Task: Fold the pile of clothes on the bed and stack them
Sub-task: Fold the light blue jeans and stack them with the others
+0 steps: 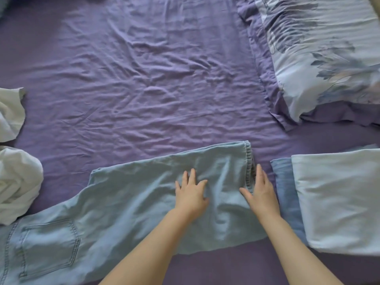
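Note:
Light blue jeans (127,202) lie flat across the near part of the purple bed sheet (144,79), back pocket at the lower left, leg hems toward the right. My left hand (191,192) rests flat on the legs with fingers spread. My right hand (260,192) lies flat at the hem end of the legs, fingers straight along the stitched edge. To the right sits a stack of folded clothes: a pale blue piece (339,202) on top of a darker blue one (284,190). Crumpled white clothes (16,177) are heaped at the left edge.
A floral-printed pillow (320,54) with a purple border lies at the back right. The wrinkled sheet stretches over the middle and far part of the bed. Another white garment (10,114) lies at the left edge above the heap.

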A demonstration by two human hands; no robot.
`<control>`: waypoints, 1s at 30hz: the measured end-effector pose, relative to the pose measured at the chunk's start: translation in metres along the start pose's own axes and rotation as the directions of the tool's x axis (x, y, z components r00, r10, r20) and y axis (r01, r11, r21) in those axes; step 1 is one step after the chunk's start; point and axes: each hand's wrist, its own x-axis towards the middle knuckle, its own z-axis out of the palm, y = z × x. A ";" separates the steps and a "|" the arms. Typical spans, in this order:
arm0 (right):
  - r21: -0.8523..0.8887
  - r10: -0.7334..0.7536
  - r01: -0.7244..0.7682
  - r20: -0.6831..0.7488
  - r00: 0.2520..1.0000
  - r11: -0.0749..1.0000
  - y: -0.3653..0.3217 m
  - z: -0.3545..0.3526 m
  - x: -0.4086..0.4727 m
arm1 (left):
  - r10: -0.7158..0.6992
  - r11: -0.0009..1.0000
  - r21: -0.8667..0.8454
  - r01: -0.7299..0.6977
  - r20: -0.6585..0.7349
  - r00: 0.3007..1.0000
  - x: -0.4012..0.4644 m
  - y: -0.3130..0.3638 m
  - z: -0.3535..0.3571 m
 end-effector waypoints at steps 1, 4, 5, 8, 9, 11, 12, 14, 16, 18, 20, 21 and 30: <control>0.001 0.026 -0.026 -0.028 0.999 1.000 0.001 0.000 0.000 | -0.023 0.998 -0.060 0.021 -0.027 0.999 0.000 0.005 -0.004; 0.078 0.123 -0.116 -0.093 0.988 0.990 -0.001 -0.003 -0.001 | -0.095 0.936 -0.349 0.050 -0.111 0.989 -0.001 0.024 -0.015; 0.126 0.154 -0.141 -0.103 0.983 0.982 -0.002 -0.005 -0.002 | -0.110 0.878 -0.476 0.051 -0.097 0.989 -0.003 0.032 -0.017; 0.179 0.169 -0.143 -0.137 0.976 0.973 -0.006 -0.011 -0.010 | -0.109 0.612 -0.784 0.101 0.043 0.993 -0.013 0.056 -0.018; 0.160 0.147 -0.120 -0.170 0.974 0.980 -0.007 -0.012 -0.013 | -0.095 0.546 -0.830 0.117 0.077 0.993 -0.017 0.062 -0.017; 0.118 0.093 -0.069 -0.215 0.972 0.991 -0.009 -0.014 -0.018 | -0.071 0.471 -0.873 0.125 0.104 0.992 -0.022 0.071 -0.016; 0.091 0.081 -0.063 -0.209 0.974 0.994 -0.010 -0.014 -0.020 | -0.067 0.436 -0.890 0.129 0.111 0.992 -0.024 0.074 -0.016; 0.003 0.119 -0.120 -0.145 0.982 0.993 -0.010 -0.013 -0.023 | -0.063 0.376 -0.914 0.151 0.137 0.989 -0.026 0.076 -0.018; -0.063 0.177 -0.184 -0.107 0.978 0.981 -0.008 -0.009 -0.027 | -0.058 0.362 -0.917 0.167 0.157 0.986 -0.027 0.074 -0.020; -0.036 0.212 -0.218 -0.117 0.970 0.975 -0.005 -0.005 -0.031 | -0.055 0.384 -0.907 0.170 0.161 0.985 -0.028 0.069 -0.020; 0.003 0.232 -0.234 -0.118 0.965 0.972 -0.001 -0.003 -0.034 | -0.051 0.399 -0.900 0.177 0.171 0.984 -0.030 0.063 -0.019; 0.029 0.235 -0.234 -0.107 0.966 0.972 0.002 -0.002 -0.034 | -0.052 0.404 -0.895 0.186 0.181 0.982 -0.031 0.061 -0.018; 0.402 0.108 -0.095 -0.009 0.994 0.910 -0.006 -0.013 -0.048 | -0.018 0.368 -0.906 0.210 0.219 0.976 -0.039 0.061 -0.010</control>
